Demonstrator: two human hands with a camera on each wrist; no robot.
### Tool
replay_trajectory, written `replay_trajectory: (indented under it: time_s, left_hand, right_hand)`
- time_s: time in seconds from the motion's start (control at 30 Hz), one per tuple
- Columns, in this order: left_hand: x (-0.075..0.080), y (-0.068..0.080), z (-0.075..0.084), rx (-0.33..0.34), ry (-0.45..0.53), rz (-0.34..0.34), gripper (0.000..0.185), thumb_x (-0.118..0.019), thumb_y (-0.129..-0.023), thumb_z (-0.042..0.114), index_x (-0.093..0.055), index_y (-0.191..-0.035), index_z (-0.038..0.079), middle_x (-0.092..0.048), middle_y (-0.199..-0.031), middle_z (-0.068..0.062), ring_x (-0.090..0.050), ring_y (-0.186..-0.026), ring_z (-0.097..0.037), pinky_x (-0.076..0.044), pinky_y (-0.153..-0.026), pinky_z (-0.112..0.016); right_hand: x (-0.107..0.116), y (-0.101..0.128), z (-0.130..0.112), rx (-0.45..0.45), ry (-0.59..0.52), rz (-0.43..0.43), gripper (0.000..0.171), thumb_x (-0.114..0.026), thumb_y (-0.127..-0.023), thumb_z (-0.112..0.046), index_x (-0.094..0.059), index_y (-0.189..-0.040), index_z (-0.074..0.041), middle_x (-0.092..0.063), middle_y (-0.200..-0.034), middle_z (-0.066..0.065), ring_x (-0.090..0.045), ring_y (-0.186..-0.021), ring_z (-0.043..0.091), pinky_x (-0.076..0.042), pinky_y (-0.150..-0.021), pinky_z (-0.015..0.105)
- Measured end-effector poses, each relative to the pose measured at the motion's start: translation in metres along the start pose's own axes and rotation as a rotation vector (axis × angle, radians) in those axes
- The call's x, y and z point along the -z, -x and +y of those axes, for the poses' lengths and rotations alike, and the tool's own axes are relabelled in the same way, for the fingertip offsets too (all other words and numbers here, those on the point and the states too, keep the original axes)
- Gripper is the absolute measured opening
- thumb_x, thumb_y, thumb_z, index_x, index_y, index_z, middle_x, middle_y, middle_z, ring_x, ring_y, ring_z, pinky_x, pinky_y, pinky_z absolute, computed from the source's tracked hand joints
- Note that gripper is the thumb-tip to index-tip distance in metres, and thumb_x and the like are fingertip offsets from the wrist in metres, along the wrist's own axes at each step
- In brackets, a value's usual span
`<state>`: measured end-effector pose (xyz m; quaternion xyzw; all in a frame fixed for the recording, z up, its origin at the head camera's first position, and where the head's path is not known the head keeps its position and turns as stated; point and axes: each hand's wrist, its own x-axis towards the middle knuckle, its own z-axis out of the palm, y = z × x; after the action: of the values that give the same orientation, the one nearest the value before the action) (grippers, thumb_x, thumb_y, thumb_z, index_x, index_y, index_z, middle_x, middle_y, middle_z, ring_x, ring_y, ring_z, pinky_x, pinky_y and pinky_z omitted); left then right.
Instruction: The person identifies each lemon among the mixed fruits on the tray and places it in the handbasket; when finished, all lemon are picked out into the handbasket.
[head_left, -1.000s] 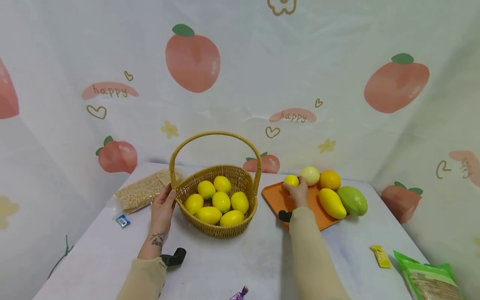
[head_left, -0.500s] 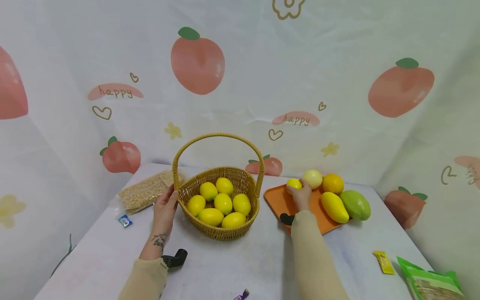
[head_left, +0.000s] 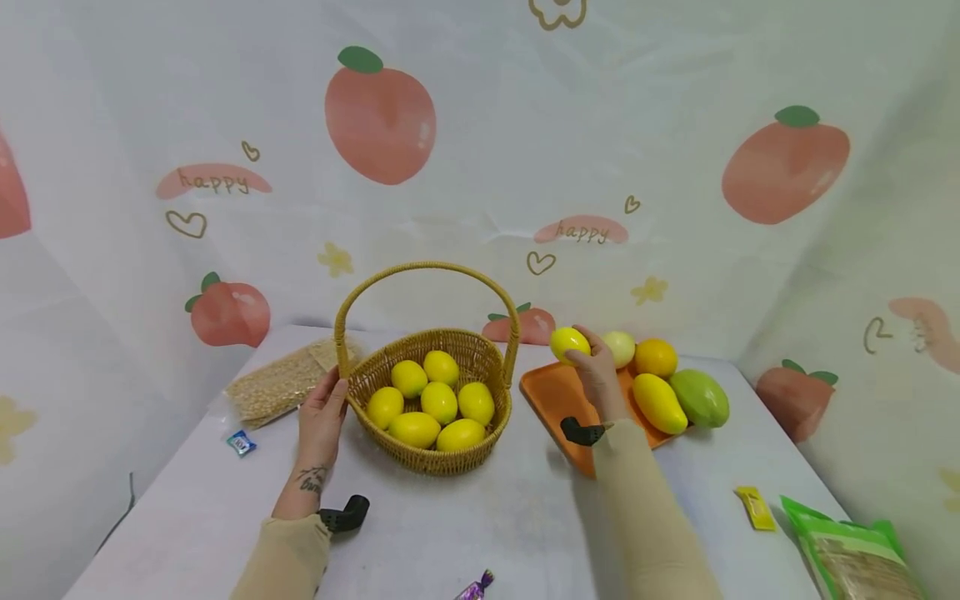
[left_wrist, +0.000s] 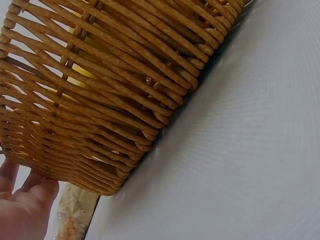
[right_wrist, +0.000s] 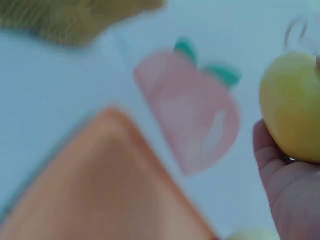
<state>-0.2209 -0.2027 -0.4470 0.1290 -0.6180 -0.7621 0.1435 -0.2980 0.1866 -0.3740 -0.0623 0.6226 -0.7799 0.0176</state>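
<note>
My left hand [head_left: 321, 421] holds the left side of a wicker basket [head_left: 427, 458] near the handle's base. In the left wrist view, its fingers and thumb meet the basket's woven wall [left_wrist: 125, 75]. Several lemons [head_left: 438, 402] lie inside the basket. My right hand [head_left: 600, 375] grips another lemon [head_left: 568, 344] above the orange tray [head_left: 551, 400], with the thumb in front. That lemon [right_wrist: 290, 105] also shows at the right edge of the right wrist view, where the thumb and palm of my hand [right_wrist: 295, 200] are visible.
On and beside the tray are a pale round fruit [head_left: 619, 348], an orange [head_left: 656, 358], a yellow mango [head_left: 660, 403] and a green fruit [head_left: 700, 398]. A bag of grains [head_left: 281, 387] lies left. Small wrapped candies [head_left: 756, 508] and a green bag [head_left: 855, 550] lie nearer.
My right hand has lifted the lemon off the tray and moved slightly left with it. The left hand keeps its place at the basket. The head view has shifted a little.
</note>
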Motion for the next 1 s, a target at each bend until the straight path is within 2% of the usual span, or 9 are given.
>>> replay_trajectory:
  time_s: [0.07,0.13,0.27,0.43,0.5,0.57,0.67,0.73,1.0]
  left_hand:
    - [0.0,0.0,0.001,0.001,0.006,0.001,0.056,-0.051,-0.093,0.037,-0.037,-0.143,0.013,-0.036,-0.147,-0.007,-0.041,-0.125,-0.009,-0.032,-0.108,-0.029]
    - [0.0,0.0,0.002,0.001,0.006,0.001,0.056,-0.05,-0.093,0.037,-0.037,-0.143,0.014,-0.036,-0.147,-0.007,-0.041,-0.125,-0.01,-0.032,-0.109,-0.029]
    - [0.0,-0.002,0.003,0.001,0.018,0.006,0.055,-0.051,-0.093,0.036,-0.039,-0.142,0.014,-0.038,-0.146,-0.007,-0.042,-0.125,-0.01,-0.033,-0.108,-0.029]
    - [0.0,-0.003,0.003,-0.005,0.018,0.008,0.055,-0.051,-0.093,0.035,-0.039,-0.142,0.014,-0.038,-0.146,-0.007,-0.042,-0.123,-0.009,-0.033,-0.108,-0.029]
    - [-0.001,-0.003,0.004,-0.006,0.018,0.007,0.054,-0.051,-0.093,0.035,-0.039,-0.142,0.014,-0.038,-0.146,-0.006,-0.042,-0.123,-0.008,-0.033,-0.108,-0.029]
    - [-0.001,-0.002,0.004,-0.002,0.023,0.008,0.054,-0.051,-0.093,0.035,-0.039,-0.142,0.015,-0.038,-0.145,-0.006,-0.043,-0.122,-0.008,-0.033,-0.108,-0.028]
    - [-0.002,-0.001,0.005,-0.002,0.03,0.006,0.053,-0.051,-0.094,0.034,-0.04,-0.142,0.015,-0.04,-0.144,-0.005,-0.043,-0.12,-0.006,-0.033,-0.108,-0.027]
    - [-0.002,-0.001,0.005,-0.001,0.041,0.0,0.054,-0.051,-0.093,0.034,-0.039,-0.142,0.014,-0.04,-0.143,-0.005,-0.043,-0.12,-0.006,-0.033,-0.108,-0.027]
    - [-0.001,0.0,0.001,-0.012,0.043,-0.001,0.054,-0.052,-0.093,0.035,-0.04,-0.141,0.013,-0.042,-0.142,-0.005,-0.045,-0.118,-0.004,-0.034,-0.107,-0.027]
  right_hand:
    - [-0.004,-0.008,0.019,0.04,0.02,0.018,0.059,-0.052,-0.082,0.004,-0.035,-0.139,0.003,-0.042,-0.127,0.008,-0.048,-0.098,0.013,-0.047,-0.08,0.016]
    - [-0.003,-0.005,0.028,0.096,0.033,-0.016,0.06,-0.049,-0.081,0.003,-0.032,-0.139,0.005,-0.043,-0.124,0.006,-0.048,-0.096,0.012,-0.047,-0.078,0.014]
    - [-0.005,0.02,0.018,0.069,0.048,-0.164,0.057,-0.051,-0.081,0.003,-0.038,-0.136,0.0,-0.051,-0.116,-0.004,-0.052,-0.095,0.011,-0.048,-0.081,0.019]
    - [-0.021,0.055,0.009,0.039,0.035,-0.28,0.054,-0.053,-0.078,0.007,-0.05,-0.128,-0.012,-0.058,-0.117,-0.008,-0.052,-0.099,0.014,-0.049,-0.083,0.022]
    - [-0.03,0.064,0.012,0.048,0.03,-0.334,0.055,-0.055,-0.076,0.006,-0.05,-0.128,-0.011,-0.057,-0.12,-0.007,-0.051,-0.101,0.015,-0.049,-0.084,0.024]
    - [-0.04,0.068,0.018,0.068,0.039,-0.392,0.057,-0.057,-0.075,0.005,-0.046,-0.13,-0.004,-0.057,-0.12,-0.006,-0.05,-0.102,0.016,-0.049,-0.084,0.025]
    - [-0.058,0.066,0.026,0.066,0.062,-0.456,0.062,-0.059,-0.075,0.003,-0.037,-0.133,0.007,-0.056,-0.12,-0.004,-0.05,-0.102,0.017,-0.049,-0.083,0.026]
    - [-0.07,0.06,0.03,0.057,0.096,-0.483,0.064,-0.06,-0.075,0.003,-0.035,-0.133,0.01,-0.054,-0.12,-0.003,-0.049,-0.102,0.018,-0.049,-0.082,0.026]
    - [-0.121,0.028,0.025,-0.055,0.21,-0.499,0.06,-0.062,-0.074,0.003,-0.044,-0.131,-0.001,-0.049,-0.128,0.012,-0.05,-0.101,0.019,-0.048,-0.084,0.027]
